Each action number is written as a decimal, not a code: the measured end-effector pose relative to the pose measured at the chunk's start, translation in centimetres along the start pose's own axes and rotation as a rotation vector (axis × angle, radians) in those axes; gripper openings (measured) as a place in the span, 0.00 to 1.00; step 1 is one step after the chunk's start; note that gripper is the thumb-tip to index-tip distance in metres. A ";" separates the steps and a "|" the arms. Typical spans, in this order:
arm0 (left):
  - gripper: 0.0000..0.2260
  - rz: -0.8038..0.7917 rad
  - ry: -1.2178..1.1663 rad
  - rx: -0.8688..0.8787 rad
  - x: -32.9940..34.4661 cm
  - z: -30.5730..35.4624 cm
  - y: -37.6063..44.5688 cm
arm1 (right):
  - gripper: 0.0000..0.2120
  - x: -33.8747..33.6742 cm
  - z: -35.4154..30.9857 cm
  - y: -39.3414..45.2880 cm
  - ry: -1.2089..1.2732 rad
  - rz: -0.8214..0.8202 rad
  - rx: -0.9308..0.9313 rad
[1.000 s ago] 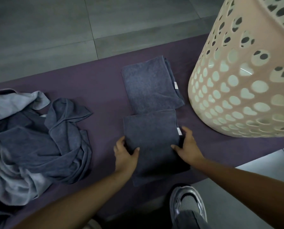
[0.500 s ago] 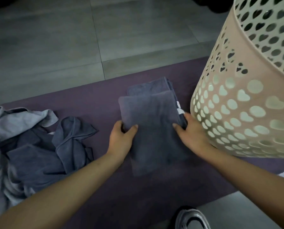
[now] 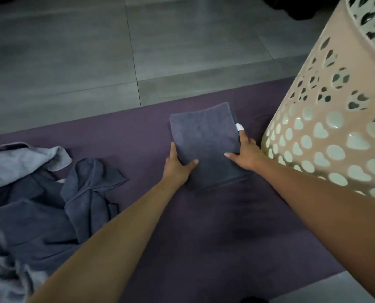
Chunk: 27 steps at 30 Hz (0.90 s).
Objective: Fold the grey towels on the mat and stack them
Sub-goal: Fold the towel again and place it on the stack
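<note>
Holding: we grip a folded grey towel [image 3: 205,141] at its two sides, centre-right of the frame.
Left hand [image 3: 177,167]: our thumb lies on top of the cloth near its lower left edge and our fingers run up along that side, so the hand is grasping the towel.
Right hand [image 3: 246,153]: our thumb rests on the towel's top surface and our fingers run up along its right edge; this hand also grasps the towel.
Towel position: it sits on the purple mat [image 3: 215,226], flat and roughly square to us; a darker fabric edge shows along its right side and below its near edge, though we cannot tell how many towels lie beneath.
Label: a small white tag [image 3: 239,127] sticks out at the towel's right edge, just above our right fingertips.
Unfolded pile [image 3: 51,206]: crumpled dark and lighter grey towels fill the lower left of the frame, on the mat, well apart from the folded one.
Basket [image 3: 326,138]: a pale plastic laundry basket with heart-shaped holes stands on the mat at the right, just beside our right hand.
Floor [image 3: 94,51]: grey tiles fill the upper part of the frame beyond the mat.
</note>
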State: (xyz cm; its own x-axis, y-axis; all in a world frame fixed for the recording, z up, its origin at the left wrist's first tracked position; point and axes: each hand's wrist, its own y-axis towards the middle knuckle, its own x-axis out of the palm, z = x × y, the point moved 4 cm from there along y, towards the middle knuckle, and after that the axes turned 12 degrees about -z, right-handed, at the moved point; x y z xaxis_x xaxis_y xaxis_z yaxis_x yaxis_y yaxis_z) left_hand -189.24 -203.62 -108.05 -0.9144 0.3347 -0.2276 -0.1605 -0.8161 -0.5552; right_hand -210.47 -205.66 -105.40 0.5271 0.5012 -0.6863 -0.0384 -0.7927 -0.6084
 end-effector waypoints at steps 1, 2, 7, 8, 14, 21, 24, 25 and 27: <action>0.43 0.008 0.077 0.008 0.4 -0.4 -0.2 | 0.44 0.2 0.4 0.0 -0.043 -0.005 0.020; 0.41 0.040 0.130 0.029 0.9 -0.5 -0.5 | 0.41 0.1 0.7 -0.1 -0.077 0.013 0.033; 0.28 0.183 0.468 0.203 3.0 1.0 -2.1 | 0.35 0.5 -0.2 -0.7 -0.303 0.173 0.129; 0.26 0.188 0.640 0.235 3.6 1.1 -2.1 | 0.35 0.9 -0.5 -1.0 -0.421 0.237 0.110; 0.28 -0.057 1.018 0.209 4.6 -1.3 -1.1 | 0.27 4.3 0.5 -1.1 -0.611 0.095 -0.138; 0.28 -0.240 1.004 0.123 3.2 0.5 -2.1 | 0.28 3.7 -0.6 -2.0 -0.623 -0.021 -0.095; 0.27 -0.180 0.997 0.197 -0.1 1.5 -5.2 | 0.35 4.1 -3.2 -5.3 -0.543 0.063 -0.284; 0.26 -0.163 1.015 0.202 -1.6 1.6 -6.5 | 0.38 4.4 -4.2 -6.5 -0.528 0.062 -0.350; 0.25 -0.128 1.045 0.158 -4.8 1.0 -9.3 | 0.36 5.0 -6.2 -8.3 -0.523 0.036 -0.434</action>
State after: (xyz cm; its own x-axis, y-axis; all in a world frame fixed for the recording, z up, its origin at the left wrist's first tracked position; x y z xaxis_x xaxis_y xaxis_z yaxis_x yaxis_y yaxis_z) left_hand -183.71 -198.14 -101.03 -0.1263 0.5995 -0.7903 -0.3478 -0.7729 -0.5307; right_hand -202.22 -198.69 -101.31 0.0480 0.4868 -0.8722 0.3532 -0.8251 -0.4411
